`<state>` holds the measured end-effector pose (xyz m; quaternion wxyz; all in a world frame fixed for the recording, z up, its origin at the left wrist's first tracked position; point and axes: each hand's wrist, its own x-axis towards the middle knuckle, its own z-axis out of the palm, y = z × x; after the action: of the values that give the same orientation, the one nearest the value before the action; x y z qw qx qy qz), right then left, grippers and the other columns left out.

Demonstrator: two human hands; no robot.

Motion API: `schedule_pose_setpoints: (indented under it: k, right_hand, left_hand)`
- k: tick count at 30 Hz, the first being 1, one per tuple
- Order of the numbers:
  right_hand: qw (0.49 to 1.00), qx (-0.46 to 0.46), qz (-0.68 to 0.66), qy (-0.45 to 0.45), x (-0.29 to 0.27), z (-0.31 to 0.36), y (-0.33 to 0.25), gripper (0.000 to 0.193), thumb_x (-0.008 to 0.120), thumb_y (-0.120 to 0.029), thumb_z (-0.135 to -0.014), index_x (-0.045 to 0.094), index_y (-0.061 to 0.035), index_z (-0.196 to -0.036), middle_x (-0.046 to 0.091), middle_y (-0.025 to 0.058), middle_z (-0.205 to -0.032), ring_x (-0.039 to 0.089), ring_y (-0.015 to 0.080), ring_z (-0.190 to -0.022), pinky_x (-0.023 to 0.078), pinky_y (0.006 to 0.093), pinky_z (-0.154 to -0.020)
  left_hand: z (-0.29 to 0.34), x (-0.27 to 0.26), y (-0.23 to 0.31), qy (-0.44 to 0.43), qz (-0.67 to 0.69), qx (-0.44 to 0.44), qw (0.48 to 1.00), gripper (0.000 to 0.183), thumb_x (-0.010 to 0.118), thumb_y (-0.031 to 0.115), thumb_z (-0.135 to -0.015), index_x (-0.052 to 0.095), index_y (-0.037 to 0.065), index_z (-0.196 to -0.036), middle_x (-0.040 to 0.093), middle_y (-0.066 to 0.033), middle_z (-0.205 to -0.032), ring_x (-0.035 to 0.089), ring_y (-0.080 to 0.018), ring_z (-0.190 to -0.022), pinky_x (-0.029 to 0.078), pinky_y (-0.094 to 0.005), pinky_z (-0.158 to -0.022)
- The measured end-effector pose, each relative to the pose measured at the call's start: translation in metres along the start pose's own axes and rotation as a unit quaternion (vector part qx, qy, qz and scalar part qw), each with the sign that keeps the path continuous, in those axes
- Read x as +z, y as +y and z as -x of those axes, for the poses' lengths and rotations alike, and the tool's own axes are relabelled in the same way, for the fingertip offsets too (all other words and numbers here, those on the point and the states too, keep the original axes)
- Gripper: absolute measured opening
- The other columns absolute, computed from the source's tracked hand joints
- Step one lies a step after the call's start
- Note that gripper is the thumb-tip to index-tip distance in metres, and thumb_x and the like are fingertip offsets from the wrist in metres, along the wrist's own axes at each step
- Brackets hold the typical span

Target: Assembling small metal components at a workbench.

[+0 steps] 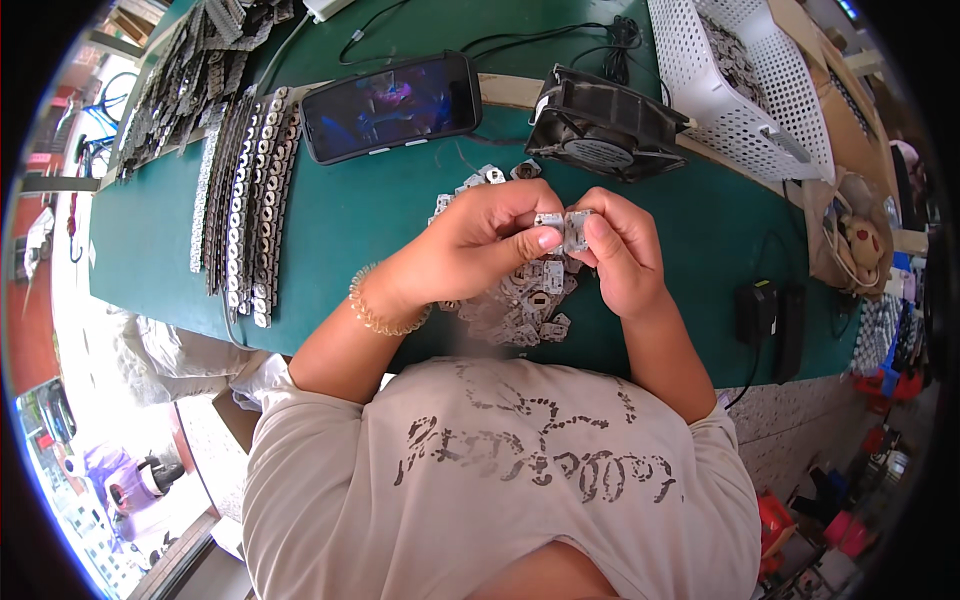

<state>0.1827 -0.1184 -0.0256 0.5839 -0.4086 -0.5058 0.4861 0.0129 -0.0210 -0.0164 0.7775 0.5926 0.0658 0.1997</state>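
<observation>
Pinched between the thumb and finger of my left hand (490, 235) is a small white square piece (547, 222) with dark marks. A second such piece (577, 232) sits in the thumb and fingertips of my right hand (627, 245). The two pieces are held side by side; whether they touch or are joined I cannot tell. Below and behind my hands, a pile of similar small pieces (520, 305) lies on the green tabletop (690, 240). My left hand covers part of this pile.
To the left lie long strips (268, 200) of linked pieces, with a stack of dark strips (185, 100) behind. A phone (390, 107), a black fan (605, 125) and a white perforated basket (800, 130) stand along the back. Black adapters (757, 308) lie at the right.
</observation>
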Motion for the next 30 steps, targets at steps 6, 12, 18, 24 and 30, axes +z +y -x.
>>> schedule_pose_setpoints:
  k: [6, 12, 18, 24, 30]
  right_hand:
    - [0.997, -0.023, 0.061, 0.037, 0.003, -0.001, 0.000, 0.025, 0.047, -0.018, -0.099, 0.052, -0.0016, -0.081, 0.044, -0.0032, -0.069, 0.036, 0.0037, -0.063, 0.031, 0.0218, -0.056]
    - [0.987, 0.035, 0.047, 0.146, 0.002, -0.006, 0.014, 0.022, 0.048, -0.016, -0.099, 0.054, -0.0012, -0.083, 0.045, -0.0040, -0.071, 0.038, 0.0033, -0.068, 0.033, 0.0218, -0.057]
    - [0.987, 0.098, 0.014, 0.130, 0.000, -0.006, 0.019, 0.020, 0.050, -0.017, -0.098, 0.056, -0.0013, -0.087, 0.047, -0.0048, -0.074, 0.041, 0.0021, -0.070, 0.037, 0.0226, -0.058]
    - [0.981, 0.134, -0.050, 0.134, 0.000, -0.006, 0.020, 0.017, 0.051, -0.016, -0.097, 0.056, -0.0022, -0.088, 0.050, -0.0046, -0.078, 0.045, 0.0020, -0.071, 0.041, 0.0214, -0.062]
    - [0.960, 0.184, -0.055, 0.202, 0.006, -0.009, 0.015, 0.017, 0.053, -0.017, -0.096, 0.058, -0.0022, -0.089, 0.050, -0.0056, -0.075, 0.044, 0.0024, -0.066, 0.036, 0.0204, -0.056]
  left_hand:
    - [0.000, 0.001, 0.001, 0.032, -0.025, -0.003, 0.999, 0.009, 0.055, 0.009, -0.096, 0.057, 0.000, -0.097, 0.051, 0.0021, -0.084, 0.043, -0.0057, -0.072, 0.038, -0.0219, -0.064]
    - [-0.009, 0.000, -0.007, 0.108, -0.333, 0.054, 0.935, 0.006, 0.057, 0.001, -0.091, 0.057, -0.003, -0.097, 0.055, -0.0065, -0.078, 0.050, -0.0132, -0.067, 0.043, -0.0275, -0.062]
    - [-0.008, 0.000, -0.010, 0.120, -0.400, 0.066, 0.906, 0.008, 0.060, -0.002, -0.086, 0.057, -0.002, -0.094, 0.056, -0.0131, -0.075, 0.051, -0.0224, -0.062, 0.042, -0.0307, -0.057]
    - [-0.009, 0.005, -0.011, 0.151, -0.401, 0.052, 0.902, 0.008, 0.062, -0.001, -0.085, 0.054, -0.002, -0.087, 0.053, -0.0115, -0.066, 0.047, -0.0193, -0.055, 0.040, -0.0300, -0.051]
    - [-0.010, 0.009, -0.012, 0.173, -0.415, 0.053, 0.892, 0.010, 0.062, 0.000, -0.083, 0.053, -0.001, -0.085, 0.054, -0.0133, -0.065, 0.048, -0.0226, -0.054, 0.041, -0.0326, -0.050]
